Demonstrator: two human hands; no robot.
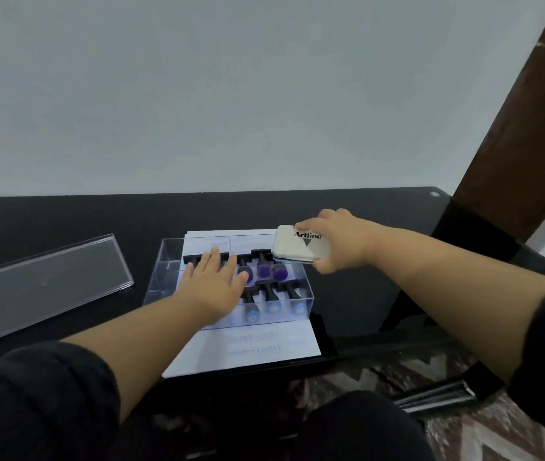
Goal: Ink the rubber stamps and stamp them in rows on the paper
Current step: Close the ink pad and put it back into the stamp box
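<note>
I'm gripping the ink pad [299, 244] in my right hand [341, 242], left hand [213, 282] flat, fingers straight, over the stamps [266, 271] — a bump could tip them.

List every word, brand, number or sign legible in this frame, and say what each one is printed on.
"Artline", in black with a dark downward triangle beneath it: on the white lid of the ink pad, which the right hand grips.
Faint lines of marks on the paper, near its front edge and at its far end: too blurred to read.
Nothing readable on the stamps or the clear box.
</note>
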